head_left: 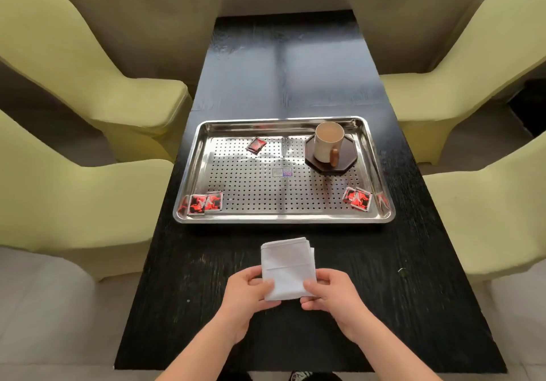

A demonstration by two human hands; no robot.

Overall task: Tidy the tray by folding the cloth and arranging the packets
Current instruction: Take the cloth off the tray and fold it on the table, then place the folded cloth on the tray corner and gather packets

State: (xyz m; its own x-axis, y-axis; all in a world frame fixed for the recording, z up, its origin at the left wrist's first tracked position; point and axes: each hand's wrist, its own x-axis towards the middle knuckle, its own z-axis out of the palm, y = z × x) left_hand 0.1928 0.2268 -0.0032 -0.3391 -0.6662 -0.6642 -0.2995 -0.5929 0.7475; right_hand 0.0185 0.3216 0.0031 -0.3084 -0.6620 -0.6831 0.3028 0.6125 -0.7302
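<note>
Pinching the folded white cloth (286,262) at its near edge with both hands, we are logging the head view. Our left hand (246,293) is gripping the near-left corner, thumb lying on top and fingers curling underneath. Our right hand (332,295) is gripping the near-right corner the same way. The cloth is lying as a layered rectangle on the black table (399,306), at 6 o'clock of the tray (283,219) and apart from its near rim. We cannot tell whether the pinched edge is lifting off the table.

The steel tray, floor perforated, is sitting mid-table. Inside it:
- A single packet (256,145), red and black, is lying tilted at 11 o'clock.
- A left pair of packets (206,202) is lying overlapped at 8 o'clock, in the near-left corner.
- A right pair of packets (358,198) is lying overlapped at 4 o'clock, just beside the right wall.
- A cream mug (326,141) holding a pale brown drink is standing upright at 1 o'clock on a dark octagonal coaster (350,163), its handle pointing toward 6 o'clock.
- A small label (282,172) is sticking to the floor near centre.

Pale green chairs (88,85) are flanking the table at 9 and 3 o'clock.
</note>
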